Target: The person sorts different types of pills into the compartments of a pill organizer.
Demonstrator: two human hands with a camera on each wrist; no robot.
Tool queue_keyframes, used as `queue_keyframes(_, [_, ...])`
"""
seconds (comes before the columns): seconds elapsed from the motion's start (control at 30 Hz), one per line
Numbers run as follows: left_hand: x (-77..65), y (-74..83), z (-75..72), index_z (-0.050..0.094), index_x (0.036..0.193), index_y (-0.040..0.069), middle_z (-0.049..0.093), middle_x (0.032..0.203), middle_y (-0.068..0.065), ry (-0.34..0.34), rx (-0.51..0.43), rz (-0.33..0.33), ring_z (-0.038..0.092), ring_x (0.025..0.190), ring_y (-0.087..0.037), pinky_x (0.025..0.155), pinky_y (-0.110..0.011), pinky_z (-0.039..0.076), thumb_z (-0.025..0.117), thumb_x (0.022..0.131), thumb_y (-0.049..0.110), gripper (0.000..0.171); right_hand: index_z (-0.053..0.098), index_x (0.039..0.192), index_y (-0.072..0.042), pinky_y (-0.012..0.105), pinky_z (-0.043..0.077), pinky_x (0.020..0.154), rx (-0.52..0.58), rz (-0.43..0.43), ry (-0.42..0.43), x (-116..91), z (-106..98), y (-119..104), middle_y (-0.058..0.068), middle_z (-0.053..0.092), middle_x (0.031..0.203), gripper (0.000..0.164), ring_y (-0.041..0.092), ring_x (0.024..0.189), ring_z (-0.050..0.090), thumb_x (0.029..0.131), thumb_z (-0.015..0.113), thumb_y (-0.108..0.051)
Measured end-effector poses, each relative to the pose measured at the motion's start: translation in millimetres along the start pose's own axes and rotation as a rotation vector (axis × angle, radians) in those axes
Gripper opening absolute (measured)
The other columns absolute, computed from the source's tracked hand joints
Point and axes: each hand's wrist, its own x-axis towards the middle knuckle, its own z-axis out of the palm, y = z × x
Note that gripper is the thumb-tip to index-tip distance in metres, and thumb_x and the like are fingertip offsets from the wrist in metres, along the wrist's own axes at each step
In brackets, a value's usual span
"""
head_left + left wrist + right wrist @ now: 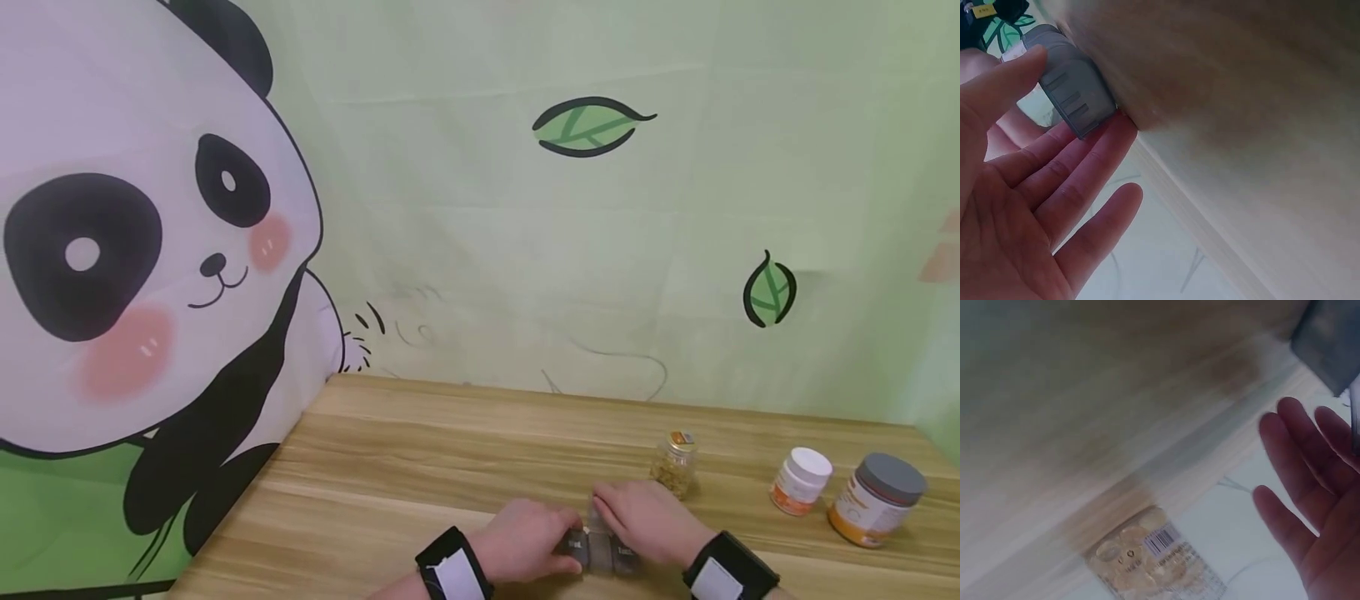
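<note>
The counter is pale wood with long streaky grain. The small box between the hands is plain grey. The clear jar shows yellowish pieces under an orange-marked cap. One tub is white with an orange label, the other tub amber-orange under a grey lid. The backdrop is light green with dark-outlined leaves and a black-and-white panda with pink cheeks.

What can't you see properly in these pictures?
- Grey box: head view, mostly covered by the left hand and right hand; its lettering is too small to read.
- Small jar: contents too small to name.
- Table: blurred in both wrist views.
- White tub label: too small.
</note>
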Motion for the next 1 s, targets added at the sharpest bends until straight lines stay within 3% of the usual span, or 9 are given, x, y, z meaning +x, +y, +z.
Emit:
queue_keyframes(0.3, [3.2, 3.1, -3.0, 0.065, 0.108, 0.017, 0.060, 0.078, 0.014, -0.036, -0.026, -0.013, 0.045, 0.060, 0.003, 0.054, -0.016, 0.034, 0.071, 0.086, 0.045, 0.035, 0.050, 0.079, -0.019, 0.030, 0.037, 0.051, 0.043, 0.052, -0.064, 6, 5, 10, -0.013, 0.038, 0.064, 0.021, 0.006, 0.057, 0.040, 0.100, 0.050, -0.018])
queue_keyframes(0.43, [4.1, 3.3, -4.2, 0.064, 0.109, 0.016, 0.056, 0.072, 0.015, -0.050, -0.042, -0.016, 0.043, 0.057, 0.002, 0.053, -0.016, 0.032, 0.070, 0.087, 0.043, 0.035, 0.060, 0.089, -0.017, 0.029, 0.039, 0.054, 0.128, 0.125, -0.107, 3, -2, 8, -0.014, 0.044, 0.066, 0.018, 0.004, 0.059, 0.043, 0.101, 0.050, -0.025])
queue_keyframes(0.57, [5.2, 4.2, -3.5, 0.064, 0.109, 0.017, 0.051, 0.068, 0.016, -0.044, -0.040, -0.009, 0.041, 0.054, 0.002, 0.050, -0.015, 0.030, 0.070, 0.087, 0.043, 0.035, 0.063, 0.108, -0.010, 0.029, 0.042, 0.057, 0.206, 0.211, -0.130, -12, -12, 7, -0.013, 0.053, 0.074, 0.028, 0.002, 0.063, 0.048, 0.100, 0.053, -0.034])
queue_keyframes(0.67, [5.6, 5.1, -2.2, 0.064, 0.108, 0.017, 0.053, 0.070, 0.016, -0.034, -0.034, -0.011, 0.041, 0.055, 0.002, 0.051, -0.015, 0.030, 0.071, 0.085, 0.044, 0.036, 0.061, 0.116, -0.005, 0.030, 0.046, 0.062, 0.241, 0.269, -0.103, -29, -22, 10, -0.011, 0.058, 0.084, 0.036, 0.003, 0.072, 0.055, 0.099, 0.054, -0.037])
queue_keyframes(0.8, [3.5, 2.8, -0.1, 0.064, 0.111, 0.015, 0.051, 0.069, 0.016, -0.014, -0.082, -0.018, 0.040, 0.055, 0.002, 0.052, -0.014, 0.030, 0.072, 0.084, 0.045, 0.041, 0.061, 0.117, -0.004, 0.033, 0.049, 0.071, 0.316, 0.355, -0.008, -52, -36, 16, -0.006, 0.063, 0.096, 0.035, 0.012, 0.087, 0.060, 0.100, 0.054, -0.033])
queue_keyframes(0.93, [-1.2, -3.7, 2.4, 0.060, 0.120, 0.011, 0.060, 0.079, 0.014, -0.003, -0.190, -0.035, 0.045, 0.060, 0.004, 0.054, -0.012, 0.034, 0.073, 0.083, 0.044, 0.051, 0.058, 0.119, 0.001, 0.035, 0.049, 0.077, 0.454, 0.537, 0.073, -75, -41, 22, 0.004, 0.064, 0.105, 0.033, 0.019, 0.095, 0.060, 0.101, 0.054, -0.027])
queue_keyframes(1.0, [-4.7, -6.5, 1.8, 0.056, 0.126, 0.010, 0.066, 0.092, 0.009, -0.008, -0.238, -0.053, 0.052, 0.069, 0.004, 0.060, -0.013, 0.040, 0.072, 0.084, 0.045, 0.056, 0.056, 0.121, 0.003, 0.036, 0.048, 0.077, 0.494, 0.642, 0.104, -86, -42, 27, 0.009, 0.064, 0.109, 0.035, 0.024, 0.097, 0.059, 0.101, 0.053, -0.025])
